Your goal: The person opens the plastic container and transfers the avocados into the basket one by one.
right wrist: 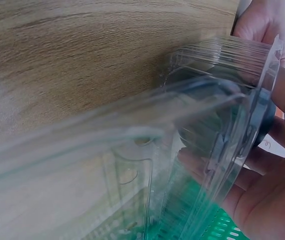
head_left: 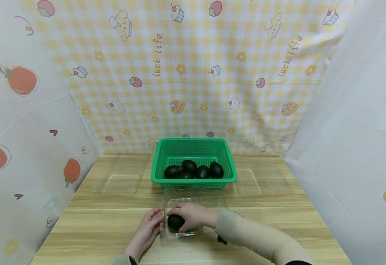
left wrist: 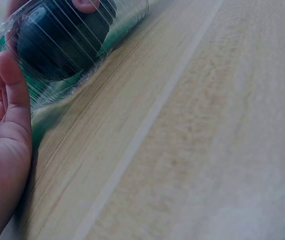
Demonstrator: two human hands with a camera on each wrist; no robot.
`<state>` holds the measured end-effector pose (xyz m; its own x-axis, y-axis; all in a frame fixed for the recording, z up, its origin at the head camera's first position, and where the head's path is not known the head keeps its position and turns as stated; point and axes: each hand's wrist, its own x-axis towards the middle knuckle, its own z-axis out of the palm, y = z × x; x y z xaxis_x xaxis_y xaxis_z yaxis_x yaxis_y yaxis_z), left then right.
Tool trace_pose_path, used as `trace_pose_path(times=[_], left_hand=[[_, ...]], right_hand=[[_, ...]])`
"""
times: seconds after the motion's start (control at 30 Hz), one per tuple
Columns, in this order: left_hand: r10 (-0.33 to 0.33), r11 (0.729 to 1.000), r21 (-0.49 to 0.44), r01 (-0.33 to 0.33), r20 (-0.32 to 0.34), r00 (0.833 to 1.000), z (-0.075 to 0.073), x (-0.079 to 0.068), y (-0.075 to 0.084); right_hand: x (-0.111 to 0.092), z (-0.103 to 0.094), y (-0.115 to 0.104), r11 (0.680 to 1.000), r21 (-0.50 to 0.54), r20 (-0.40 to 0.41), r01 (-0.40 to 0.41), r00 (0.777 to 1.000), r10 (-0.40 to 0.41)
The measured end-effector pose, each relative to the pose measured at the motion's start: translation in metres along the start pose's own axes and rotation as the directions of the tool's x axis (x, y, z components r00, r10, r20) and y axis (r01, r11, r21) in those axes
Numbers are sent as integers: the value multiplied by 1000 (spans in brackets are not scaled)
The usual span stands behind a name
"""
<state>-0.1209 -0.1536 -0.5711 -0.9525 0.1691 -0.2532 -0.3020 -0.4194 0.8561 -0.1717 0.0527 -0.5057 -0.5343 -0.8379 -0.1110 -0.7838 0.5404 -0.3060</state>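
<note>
Under my right hand (head_left: 193, 215) is a dark avocado (head_left: 175, 222), gripped between thumb and fingers inside the left half of a clear plastic clamshell box (head_left: 181, 235). The avocado (left wrist: 52, 40) shows dark through the box's ribbed wall in the left wrist view. My left hand (head_left: 148, 226) lies at the box's left edge, its fingertips against the rim with fingers fairly straight. In the right wrist view the right hand (right wrist: 277, 175) reaches over the rim, and the open lid (right wrist: 82, 165) crosses the foreground.
Behind the box stands a green basket (head_left: 194, 181) with several avocados (head_left: 189, 165). Clear plastic boxes (head_left: 121, 180) lie left of it, with more clear plastic boxes (head_left: 249, 180) to its right. A patterned cloth (head_left: 193, 92) hangs at the wooden table's (head_left: 97, 228) back edge.
</note>
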Motion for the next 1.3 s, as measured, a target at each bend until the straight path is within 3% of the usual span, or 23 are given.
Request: trace_pose_path(times=[0.7, 1.3], left_hand=[[13, 1000, 14, -13, -11, 1000, 0, 1, -2], [7, 1000, 14, -7, -9, 1000, -1, 1, -2]], right_hand=[[-2, -8, 5, 1000, -17, -22, -9, 1000, 9], [-9, -34, 10, 1000, -26, -77, 1, 997, -3]])
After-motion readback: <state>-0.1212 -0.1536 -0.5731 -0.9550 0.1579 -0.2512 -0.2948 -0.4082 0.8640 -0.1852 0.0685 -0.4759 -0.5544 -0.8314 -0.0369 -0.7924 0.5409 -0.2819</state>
